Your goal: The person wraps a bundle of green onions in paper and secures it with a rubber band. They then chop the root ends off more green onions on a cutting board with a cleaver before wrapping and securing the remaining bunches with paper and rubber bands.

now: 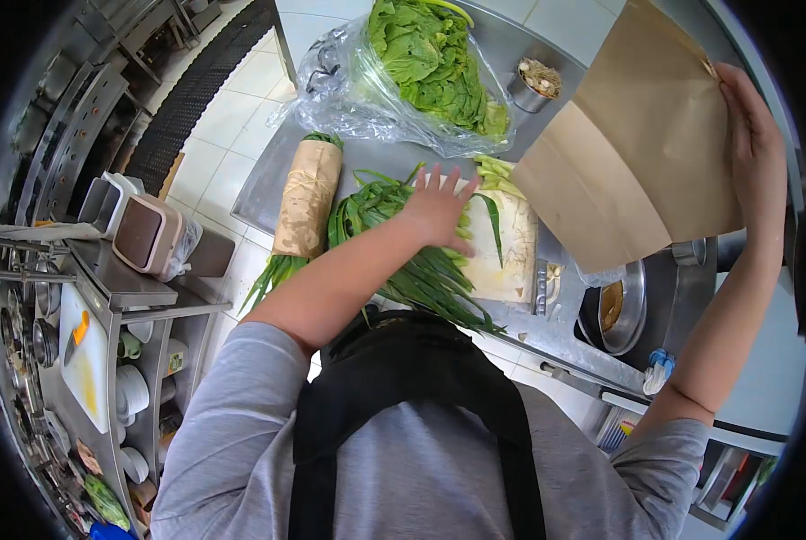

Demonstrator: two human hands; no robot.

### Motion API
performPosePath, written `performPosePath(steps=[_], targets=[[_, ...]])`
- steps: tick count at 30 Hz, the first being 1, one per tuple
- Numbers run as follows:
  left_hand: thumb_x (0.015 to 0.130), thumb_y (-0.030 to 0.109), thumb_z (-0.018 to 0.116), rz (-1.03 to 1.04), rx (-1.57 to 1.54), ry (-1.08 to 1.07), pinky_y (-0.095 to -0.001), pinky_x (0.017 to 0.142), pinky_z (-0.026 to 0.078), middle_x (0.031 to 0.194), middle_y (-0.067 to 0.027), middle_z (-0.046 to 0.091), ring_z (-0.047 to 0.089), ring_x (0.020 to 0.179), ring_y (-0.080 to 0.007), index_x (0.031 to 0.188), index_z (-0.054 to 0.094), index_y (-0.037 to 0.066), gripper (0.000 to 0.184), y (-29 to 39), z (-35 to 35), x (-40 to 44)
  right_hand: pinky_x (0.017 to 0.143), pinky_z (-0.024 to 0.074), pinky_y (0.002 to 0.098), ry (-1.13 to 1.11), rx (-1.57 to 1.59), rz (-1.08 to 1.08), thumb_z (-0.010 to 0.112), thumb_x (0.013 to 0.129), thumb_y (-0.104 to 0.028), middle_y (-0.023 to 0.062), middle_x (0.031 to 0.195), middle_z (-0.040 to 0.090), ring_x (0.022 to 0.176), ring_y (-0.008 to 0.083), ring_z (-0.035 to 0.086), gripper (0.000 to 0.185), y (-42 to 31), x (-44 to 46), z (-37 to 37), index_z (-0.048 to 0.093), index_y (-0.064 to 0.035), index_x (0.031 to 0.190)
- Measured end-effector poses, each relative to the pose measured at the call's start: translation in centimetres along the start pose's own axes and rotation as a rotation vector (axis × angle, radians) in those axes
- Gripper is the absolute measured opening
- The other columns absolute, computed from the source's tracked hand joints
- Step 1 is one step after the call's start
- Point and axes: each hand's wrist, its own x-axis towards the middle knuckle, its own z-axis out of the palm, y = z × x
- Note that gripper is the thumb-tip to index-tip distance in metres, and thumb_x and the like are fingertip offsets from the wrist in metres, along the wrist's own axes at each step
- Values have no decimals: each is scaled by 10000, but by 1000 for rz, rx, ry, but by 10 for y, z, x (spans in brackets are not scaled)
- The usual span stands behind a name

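My left hand is spread, palm down, over the loose green leaves and the edge of a pale, stained cutting board. In my right hand is the upper right edge of a large brown paper sheet, raised above the right side of the counter. A bundle rolled in brown paper and tied with string lies left of the loose greens, with leaves sticking out at both ends. Leafy lettuce sits in a clear plastic bag at the back.
A metal cup stands behind the board. Metal bowls sit in the sink at right, near a blue and white cloth. Bins and a steel shelf unit with a white board are at left.
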Motion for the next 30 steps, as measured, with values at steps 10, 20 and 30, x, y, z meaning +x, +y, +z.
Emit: performPosePath(steps=[10,20,30], targets=[[606,640,822,24,164,-171,-739,1127,104,1649,-188,138,163,1478,-506,1610,105,204,1309,36,16,-25,993,456,270,-134,59,-96,473,1033,-34,65,1150,674,1093,160,625,259,4,11,34,607,-9,1253],[922,263,558,537,116,71,-463,1128,343,1304,-56,577,443,1326,-228,1099,709,87,292,17,45,-85,762,503,363,-180,318,-247,579,945,-86,169,887,671,812,291,642,103,-29,35,114,631,-12,995],[857,317,628,53,7,-633,-376,876,475,1150,-85,606,634,835,-212,1169,647,88,387,32,17,-75,750,501,359,-207,331,-259,594,932,-79,155,864,667,800,282,640,90,-33,27,131,632,-9,974]])
